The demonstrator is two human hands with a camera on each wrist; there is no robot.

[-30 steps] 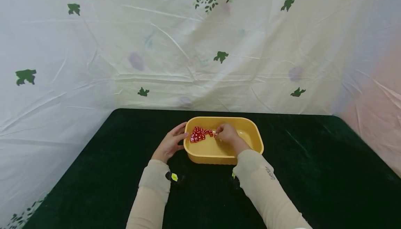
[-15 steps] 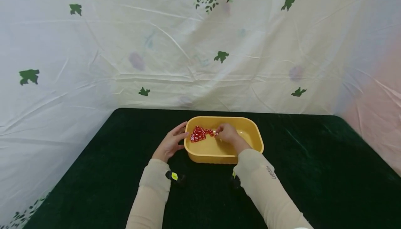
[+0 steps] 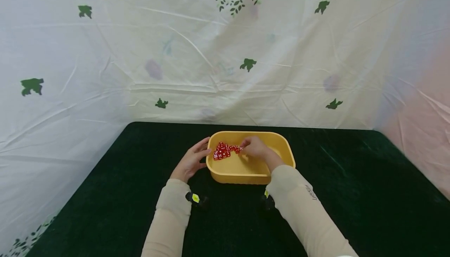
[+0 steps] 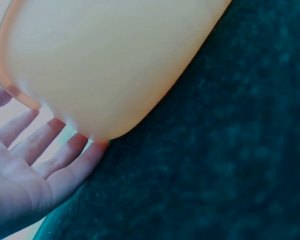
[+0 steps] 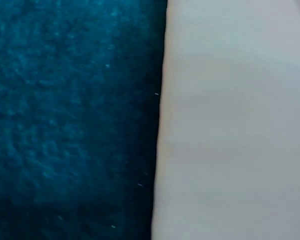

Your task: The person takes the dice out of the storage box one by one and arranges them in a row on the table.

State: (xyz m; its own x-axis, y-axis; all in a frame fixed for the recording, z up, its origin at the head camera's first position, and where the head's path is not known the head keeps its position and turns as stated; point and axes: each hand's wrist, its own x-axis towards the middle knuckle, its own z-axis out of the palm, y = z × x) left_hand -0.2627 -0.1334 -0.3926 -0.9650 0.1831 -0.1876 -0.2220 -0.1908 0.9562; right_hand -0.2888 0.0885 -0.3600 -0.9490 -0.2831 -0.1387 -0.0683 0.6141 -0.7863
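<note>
A yellow plastic bin [image 3: 239,179] sits on the dark green table, with several red dice with white spots [image 3: 221,151] gathered at its left end. My left hand [image 3: 191,162] rests against the bin's left side. In the left wrist view its fairly straight fingers [image 4: 72,165] touch the outer wall of the bin [image 4: 104,65]. Inside the bin, my right hand [image 3: 256,147] pinches a die [image 3: 241,148] at the right end of a short row leading from the cluster. The right wrist view shows only the bin's wall [image 5: 230,120] and cloth; the right hand is outside it.
Dark green cloth [image 3: 351,194] covers the table around the bin. Behind it hangs a pale curtain [image 3: 288,81] with green leaf prints. Black wrist cameras with yellow marks [image 3: 195,198] sit under both sleeves.
My right hand has shifted slightly, and the die at its fingertips now sits closer to the row. The right forearm has moved a little to the right. The left hand stays in place.
</note>
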